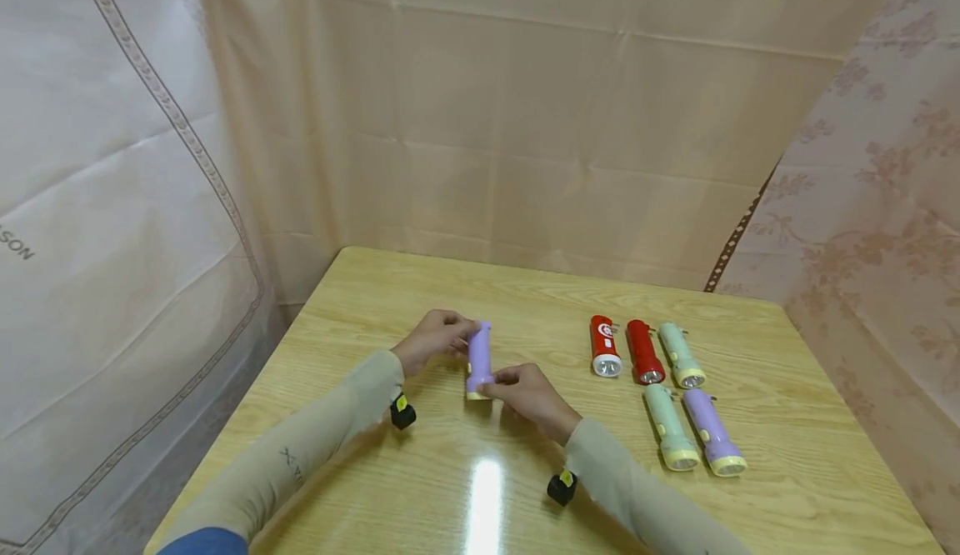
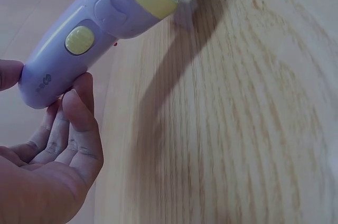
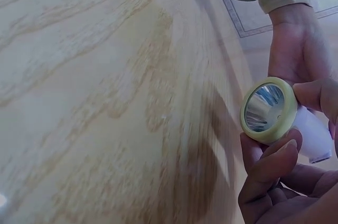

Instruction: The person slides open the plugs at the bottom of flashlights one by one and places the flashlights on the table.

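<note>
A purple flashlight (image 1: 479, 357) with a yellow rim is held up off the wooden table between both hands. My left hand (image 1: 437, 340) pinches its tail end between thumb and fingers. At the lamp end, my right hand (image 1: 531, 397) grips the yellow rim. In the left wrist view the flashlight's yellow switch button (image 2: 80, 40) faces the camera, and the left hand (image 2: 58, 150) holds the end below it. The right wrist view shows the reflector (image 3: 265, 106) behind its clear lens, with the right hand's fingers (image 3: 274, 163) around the rim.
To the right on the table (image 1: 360, 472) lie a red flashlight with a white rim (image 1: 606, 345), an all-red one (image 1: 645, 352), two mint-green ones (image 1: 681, 355) and another purple one (image 1: 714, 432). Cloth sheets (image 1: 525, 122) hang behind and beside the table.
</note>
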Available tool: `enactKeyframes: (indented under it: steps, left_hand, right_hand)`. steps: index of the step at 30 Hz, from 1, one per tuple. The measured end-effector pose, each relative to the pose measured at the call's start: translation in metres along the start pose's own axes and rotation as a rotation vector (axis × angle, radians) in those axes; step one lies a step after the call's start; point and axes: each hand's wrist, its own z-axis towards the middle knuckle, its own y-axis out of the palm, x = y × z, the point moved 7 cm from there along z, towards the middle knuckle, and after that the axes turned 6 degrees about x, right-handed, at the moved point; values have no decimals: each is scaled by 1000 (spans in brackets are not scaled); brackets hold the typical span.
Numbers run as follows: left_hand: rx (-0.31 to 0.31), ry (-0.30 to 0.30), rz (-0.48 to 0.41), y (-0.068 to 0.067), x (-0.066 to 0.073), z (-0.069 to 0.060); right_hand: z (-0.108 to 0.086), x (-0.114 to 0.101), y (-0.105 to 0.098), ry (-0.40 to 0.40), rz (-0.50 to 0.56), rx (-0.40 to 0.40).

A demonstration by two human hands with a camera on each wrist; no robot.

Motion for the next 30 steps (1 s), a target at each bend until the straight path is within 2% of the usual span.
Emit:
enactKeyframes:
  steps: [12,30]
  left_hand:
    - [-30,-23,0,12,2,-3]
    - [-62,5,23,27,4,-4]
  right_hand:
    - [-6,7,-8,11,-6,-5]
    - [-15,14,-18,17,14,-13]
